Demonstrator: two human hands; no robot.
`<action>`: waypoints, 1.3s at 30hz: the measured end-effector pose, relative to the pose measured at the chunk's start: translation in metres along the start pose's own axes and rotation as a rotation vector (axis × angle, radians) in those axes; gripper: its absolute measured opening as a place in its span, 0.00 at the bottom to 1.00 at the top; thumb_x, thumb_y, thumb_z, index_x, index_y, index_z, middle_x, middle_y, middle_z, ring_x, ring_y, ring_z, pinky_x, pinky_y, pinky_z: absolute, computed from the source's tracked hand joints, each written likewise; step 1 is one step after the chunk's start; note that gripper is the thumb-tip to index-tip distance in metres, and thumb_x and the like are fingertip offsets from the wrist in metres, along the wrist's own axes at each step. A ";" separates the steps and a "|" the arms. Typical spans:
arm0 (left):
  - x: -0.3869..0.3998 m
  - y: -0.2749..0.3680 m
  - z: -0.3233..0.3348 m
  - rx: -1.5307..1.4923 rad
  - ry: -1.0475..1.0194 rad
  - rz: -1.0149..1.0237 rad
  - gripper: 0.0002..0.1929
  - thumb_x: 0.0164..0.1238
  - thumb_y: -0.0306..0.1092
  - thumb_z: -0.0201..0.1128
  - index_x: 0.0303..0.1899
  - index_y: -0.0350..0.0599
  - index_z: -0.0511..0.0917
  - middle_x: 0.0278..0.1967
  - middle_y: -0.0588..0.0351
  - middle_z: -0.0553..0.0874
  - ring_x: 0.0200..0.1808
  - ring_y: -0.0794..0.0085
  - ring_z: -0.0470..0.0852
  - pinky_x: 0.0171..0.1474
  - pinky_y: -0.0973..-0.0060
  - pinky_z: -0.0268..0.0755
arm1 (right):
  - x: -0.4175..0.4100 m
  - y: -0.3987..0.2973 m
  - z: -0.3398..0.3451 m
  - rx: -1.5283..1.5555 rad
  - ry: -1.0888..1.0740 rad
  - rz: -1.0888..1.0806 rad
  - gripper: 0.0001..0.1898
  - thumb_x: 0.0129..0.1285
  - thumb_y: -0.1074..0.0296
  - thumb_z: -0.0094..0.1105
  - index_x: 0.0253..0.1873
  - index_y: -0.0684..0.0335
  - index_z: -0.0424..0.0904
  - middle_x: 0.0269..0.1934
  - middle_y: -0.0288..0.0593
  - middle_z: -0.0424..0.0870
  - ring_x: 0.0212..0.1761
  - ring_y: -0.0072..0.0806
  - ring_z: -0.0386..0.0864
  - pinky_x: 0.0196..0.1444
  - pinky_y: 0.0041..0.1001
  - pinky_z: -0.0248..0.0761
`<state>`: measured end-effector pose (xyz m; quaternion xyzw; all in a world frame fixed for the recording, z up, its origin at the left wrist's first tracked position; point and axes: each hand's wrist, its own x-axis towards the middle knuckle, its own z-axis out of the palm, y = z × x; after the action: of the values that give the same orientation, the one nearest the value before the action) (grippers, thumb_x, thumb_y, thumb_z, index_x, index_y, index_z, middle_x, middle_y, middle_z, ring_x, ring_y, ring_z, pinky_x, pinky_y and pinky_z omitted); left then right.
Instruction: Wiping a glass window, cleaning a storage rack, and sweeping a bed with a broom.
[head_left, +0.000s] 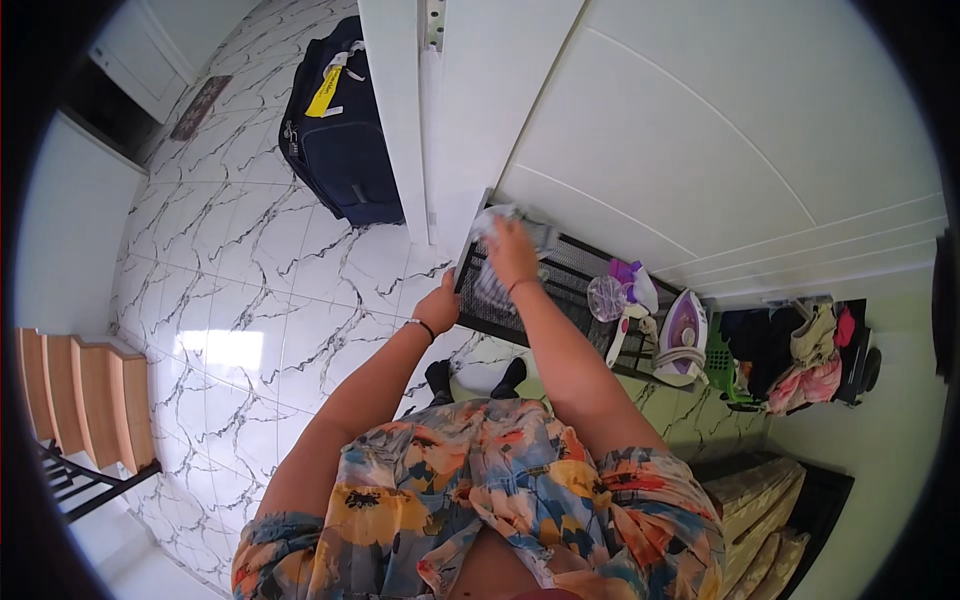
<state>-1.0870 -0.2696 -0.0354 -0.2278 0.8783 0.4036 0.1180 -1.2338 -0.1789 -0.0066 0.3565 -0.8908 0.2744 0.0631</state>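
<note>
Ahead of me stands a black rack with a mesh top (566, 289). My right hand (512, 251) is over its far left end, holding a light, crumpled cloth (495, 217) that is slightly blurred. Striped grey-and-white fabric (495, 289) lies on the mesh under that hand. My left hand (439, 304) rests against the rack's left edge, its fingers partly hidden. Farther right on the rack are a clear patterned plastic item (606, 298), a white and purple spray bottle (643, 289), a white-handled item (618, 341) and a white and purple clothes iron (684, 330) with its cord wrapped around it.
A dark suitcase (341, 142) with a yellow tag stands beyond a white door edge (397, 112). Right of the iron, a green basket (718, 356) holds piled clothes (780, 356). Wooden steps (94, 397) and a black railing (112, 491) are at left; folded patterned fabric (757, 517) is at lower right.
</note>
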 end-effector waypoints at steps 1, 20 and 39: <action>0.001 0.001 -0.002 0.011 0.021 0.008 0.28 0.60 0.34 0.48 0.61 0.41 0.50 0.33 0.36 0.80 0.36 0.46 0.79 0.41 0.55 0.69 | 0.001 0.005 -0.004 -0.002 0.003 0.010 0.20 0.54 0.64 0.58 0.53 0.60 0.70 0.36 0.49 0.72 0.38 0.45 0.72 0.37 0.37 0.68; -0.004 0.001 -0.003 0.062 0.073 0.003 0.28 0.61 0.33 0.46 0.63 0.45 0.48 0.28 0.37 0.80 0.30 0.46 0.79 0.36 0.54 0.70 | -0.053 0.001 0.002 -0.073 -0.098 0.034 0.22 0.49 0.68 0.58 0.53 0.54 0.69 0.36 0.45 0.74 0.36 0.44 0.72 0.38 0.40 0.65; 0.006 -0.010 -0.008 0.082 0.077 0.093 0.25 0.63 0.32 0.44 0.60 0.40 0.51 0.32 0.31 0.79 0.35 0.41 0.78 0.39 0.53 0.69 | -0.196 0.048 -0.032 -0.147 -0.108 -0.163 0.24 0.53 0.76 0.47 0.56 0.43 0.70 0.43 0.35 0.72 0.55 0.33 0.66 0.61 0.37 0.53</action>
<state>-1.0876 -0.2832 -0.0386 -0.1972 0.9075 0.3634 0.0745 -1.1240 -0.0151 -0.0612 0.4366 -0.8787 0.1825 0.0630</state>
